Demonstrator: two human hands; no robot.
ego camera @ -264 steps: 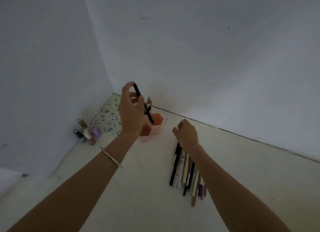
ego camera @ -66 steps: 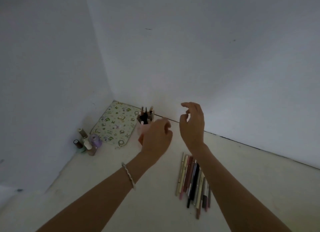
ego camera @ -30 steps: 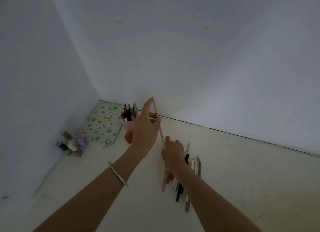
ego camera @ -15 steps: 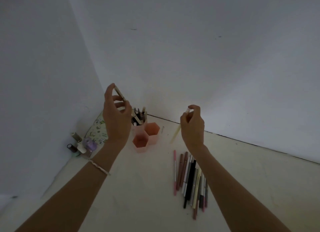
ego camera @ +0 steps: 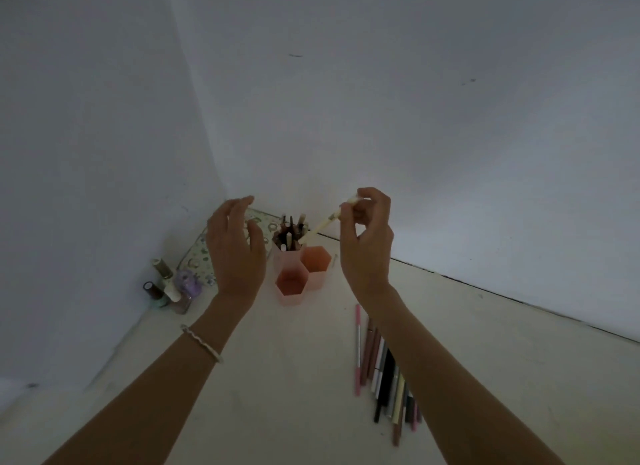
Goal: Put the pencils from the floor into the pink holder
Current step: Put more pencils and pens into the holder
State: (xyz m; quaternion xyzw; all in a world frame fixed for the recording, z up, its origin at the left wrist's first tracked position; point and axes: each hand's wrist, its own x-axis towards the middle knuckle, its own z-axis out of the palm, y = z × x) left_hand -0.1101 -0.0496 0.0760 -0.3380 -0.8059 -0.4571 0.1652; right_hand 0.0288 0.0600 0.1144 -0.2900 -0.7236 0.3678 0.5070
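Pink translucent plastic forms the holder (ego camera: 300,274), three hexagonal cells joined together on the floor (ego camera: 277,378) near the corner of the room. The dim light blurs detail: the pencils standing in the far-left cell (ego camera: 292,232) show only as dark and pale sticks, and their count cannot be told. The two nearer cells look empty, though their bottoms are murky. The left hand (ego camera: 235,253) hovers spread and empty just left of the holder, covering part of a patterned cloth (ego camera: 197,256) behind it. Small bottles (ego camera: 171,286) cluster by the left wall, partly overlapping one another.

The right hand (ego camera: 367,242) pinches the upper end of a cream pencil (ego camera: 323,223) between thumb and fingertips; its top is largely hidden by the fingers. The pencil slants down and to the left from the grip, and its lower tip sits at the rim of the filled cell, among the other pencils; whether it is already inside cannot be told. The remaining pencils (ego camera: 384,371) lie in a row on the floor, partly hidden beneath the right forearm.
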